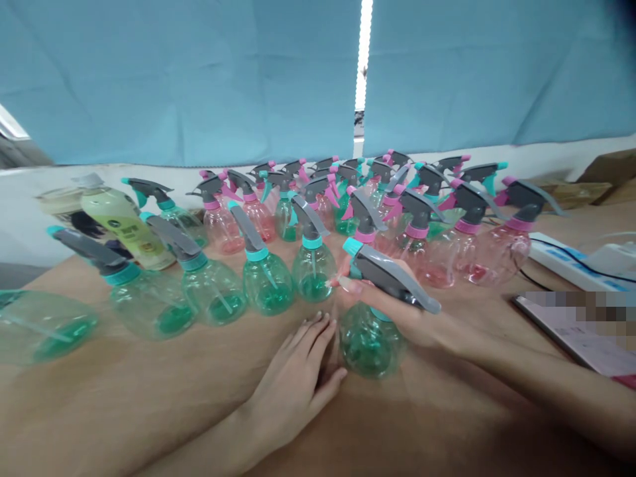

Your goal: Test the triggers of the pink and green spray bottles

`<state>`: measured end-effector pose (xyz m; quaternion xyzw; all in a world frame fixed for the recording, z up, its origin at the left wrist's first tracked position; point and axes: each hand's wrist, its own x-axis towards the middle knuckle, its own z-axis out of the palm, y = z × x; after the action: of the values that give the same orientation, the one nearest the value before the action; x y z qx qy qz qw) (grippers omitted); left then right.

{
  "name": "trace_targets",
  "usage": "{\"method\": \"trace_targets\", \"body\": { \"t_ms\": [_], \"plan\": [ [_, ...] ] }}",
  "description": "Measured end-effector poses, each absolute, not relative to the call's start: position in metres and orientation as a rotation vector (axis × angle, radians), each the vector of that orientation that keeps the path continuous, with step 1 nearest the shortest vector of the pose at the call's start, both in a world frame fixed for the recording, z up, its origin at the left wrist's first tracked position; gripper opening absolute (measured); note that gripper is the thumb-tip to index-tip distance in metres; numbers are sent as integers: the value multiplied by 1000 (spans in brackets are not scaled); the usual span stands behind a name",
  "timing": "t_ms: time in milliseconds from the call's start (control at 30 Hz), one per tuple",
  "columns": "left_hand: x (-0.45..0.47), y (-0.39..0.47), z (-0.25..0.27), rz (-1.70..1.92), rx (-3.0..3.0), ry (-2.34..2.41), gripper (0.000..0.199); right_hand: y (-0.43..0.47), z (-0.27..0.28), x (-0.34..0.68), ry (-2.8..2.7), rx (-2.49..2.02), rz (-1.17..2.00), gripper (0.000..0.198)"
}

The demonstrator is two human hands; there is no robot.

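Note:
My right hand point(415, 323) is closed around the neck of a green spray bottle point(370, 344) with a grey and turquoise trigger head. Its thumb and fingers reach across just below the head, whose nozzle points to the upper left. To the left of that bottle, my left hand point(293, 374) lies palm down on the wooden table point(173, 404), fingers stretched out and holding nothing. Closest beyond the hands are two more green spray bottles point(268, 281) with a little green showing at their bases.
Several green bottles point(213, 291) line the left side. Pink spray bottles point(501, 252) crowd the back and right, among more green ones. A pale green plastic bottle point(124, 222) is at the back left. On the right are a white power strip point(571, 262) and a phone-like flat object point(561, 331).

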<state>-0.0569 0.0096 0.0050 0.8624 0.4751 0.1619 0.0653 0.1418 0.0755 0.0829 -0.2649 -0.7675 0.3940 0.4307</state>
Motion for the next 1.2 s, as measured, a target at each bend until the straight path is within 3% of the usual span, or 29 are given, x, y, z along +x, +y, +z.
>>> {"method": "trace_targets", "body": {
  "t_ms": [333, 567, 1200],
  "plan": [
    [-54, 9, 9, 399, 2638, 1466, 50, 66, 83, 145, -1911, -759, 884, 31],
    [-54, 9, 10, 418, 2642, 1447, 47, 63, 89, 143, -1902, -711, 983, 7],
    [-54, 9, 12, 434, 2643, 1437, 43, 64, 82, 144, -1880, -712, 1031, 12]
  ]
}}
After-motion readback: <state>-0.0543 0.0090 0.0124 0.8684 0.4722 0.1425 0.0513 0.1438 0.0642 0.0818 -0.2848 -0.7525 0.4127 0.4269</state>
